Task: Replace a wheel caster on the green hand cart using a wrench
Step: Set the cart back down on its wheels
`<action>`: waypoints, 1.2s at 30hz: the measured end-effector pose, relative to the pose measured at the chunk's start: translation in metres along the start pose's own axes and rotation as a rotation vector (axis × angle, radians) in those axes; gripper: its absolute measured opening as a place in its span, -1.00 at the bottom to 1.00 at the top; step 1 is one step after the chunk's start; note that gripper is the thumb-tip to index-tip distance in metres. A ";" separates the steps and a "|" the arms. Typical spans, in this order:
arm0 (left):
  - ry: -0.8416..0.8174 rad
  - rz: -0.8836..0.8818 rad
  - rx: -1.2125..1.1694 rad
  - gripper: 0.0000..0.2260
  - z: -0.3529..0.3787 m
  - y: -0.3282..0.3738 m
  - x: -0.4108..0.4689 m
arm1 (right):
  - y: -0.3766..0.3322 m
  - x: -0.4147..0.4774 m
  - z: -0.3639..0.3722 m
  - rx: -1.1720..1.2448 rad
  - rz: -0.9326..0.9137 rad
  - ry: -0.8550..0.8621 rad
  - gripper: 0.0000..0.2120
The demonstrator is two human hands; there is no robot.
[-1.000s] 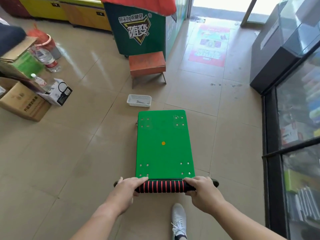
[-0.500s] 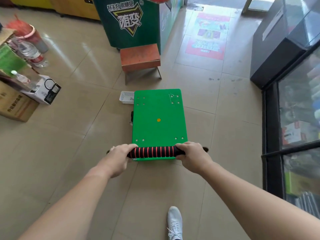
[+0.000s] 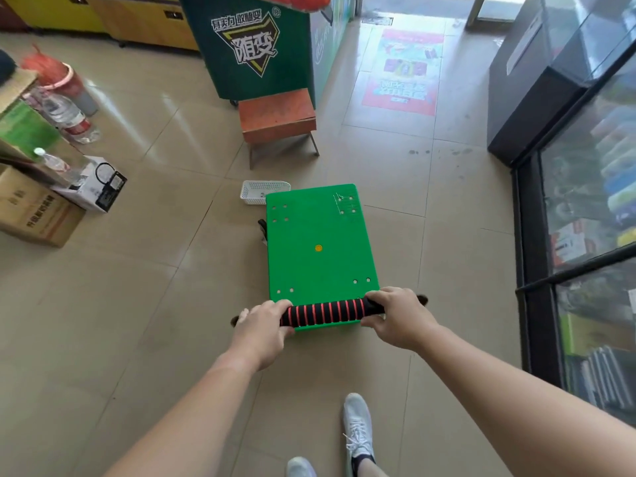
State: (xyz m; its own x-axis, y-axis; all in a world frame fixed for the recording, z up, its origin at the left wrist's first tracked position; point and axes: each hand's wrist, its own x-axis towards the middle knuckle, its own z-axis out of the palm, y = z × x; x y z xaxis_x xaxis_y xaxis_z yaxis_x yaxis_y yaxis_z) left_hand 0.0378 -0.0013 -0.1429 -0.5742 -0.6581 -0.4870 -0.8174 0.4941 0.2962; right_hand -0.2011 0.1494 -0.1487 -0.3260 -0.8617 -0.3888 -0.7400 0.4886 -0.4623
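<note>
Head view, looking down at a tiled shop floor (image 3: 144, 304). Green hand cart (image 3: 320, 253) stands at centre frame, deck up, long axis running away from the person. Its handle (image 3: 327, 311), padded in black foam with red rings, crosses the near end of the deck. Left hand (image 3: 261, 325) grasps the handle's left end, fingers wrapped round the bar; right hand (image 3: 395, 315) grasps the right end the same way. One black caster (image 3: 262, 227) shows at the deck's left edge, toward the far end; the other wheels are hidden under the deck.

Obstructions ahead: a white plastic basket (image 3: 256, 192) lies at the far left corner of the cart, partly hidden by the deck; contact cannot be confirmed and its contents cannot be made out. Beyond it stands an orange stool (image 3: 277, 115), and behind that a dark green cabinet (image 3: 247, 46) with a triangular logo. A glass display case (image 3: 592, 201) lines the right edge of the frame. At left are a cardboard box (image 3: 34, 208), a white carton (image 3: 99, 184) and water bottles (image 3: 67, 115). White sneakers (image 3: 358, 428) show at bottom centre.
</note>
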 end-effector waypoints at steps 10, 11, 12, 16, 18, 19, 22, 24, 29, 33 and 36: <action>-0.082 0.029 0.049 -0.59 0.068 0.001 -0.125 | 0.001 -0.140 0.058 0.004 0.042 -0.026 -0.61; -0.088 0.033 0.058 -0.57 0.074 0.001 -0.135 | 0.002 -0.150 0.063 0.000 0.041 -0.032 -0.59; -0.088 0.039 0.068 -0.56 0.079 0.001 -0.143 | 0.004 -0.159 0.069 -0.001 0.036 -0.023 -0.58; -0.095 0.042 0.066 -0.56 0.096 -0.001 -0.166 | 0.011 -0.182 0.091 0.055 0.052 0.043 -0.56; -0.114 0.034 0.058 -0.56 0.100 -0.002 -0.171 | 0.014 -0.187 0.097 0.060 0.048 0.063 -0.57; -0.125 0.035 0.047 -0.57 0.100 -0.002 -0.172 | 0.015 -0.189 0.099 0.068 0.048 0.065 -0.57; -0.163 0.050 0.009 -0.57 0.097 -0.003 -0.175 | 0.017 -0.191 0.098 0.072 0.040 0.077 -0.58; -0.178 0.046 -0.021 -0.57 0.095 -0.004 -0.173 | 0.016 -0.189 0.097 0.081 0.037 0.082 -0.59; -0.150 0.016 -0.060 -0.57 0.079 -0.004 -0.143 | 0.013 -0.153 0.081 0.068 0.051 0.074 -0.58; -0.105 0.008 -0.060 -0.57 0.055 -0.006 -0.098 | 0.008 -0.103 0.056 0.064 0.023 0.072 -0.61; -0.067 0.010 -0.019 -0.57 0.032 -0.006 -0.056 | 0.004 -0.059 0.038 0.065 0.013 0.102 -0.68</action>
State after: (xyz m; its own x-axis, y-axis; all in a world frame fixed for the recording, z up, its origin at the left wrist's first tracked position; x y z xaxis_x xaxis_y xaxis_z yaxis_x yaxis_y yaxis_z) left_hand 0.0760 0.0510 -0.1435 -0.5788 -0.6133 -0.5374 -0.8126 0.4893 0.3167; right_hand -0.1622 0.2074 -0.1580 -0.3959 -0.8630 -0.3139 -0.6966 0.5049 -0.5097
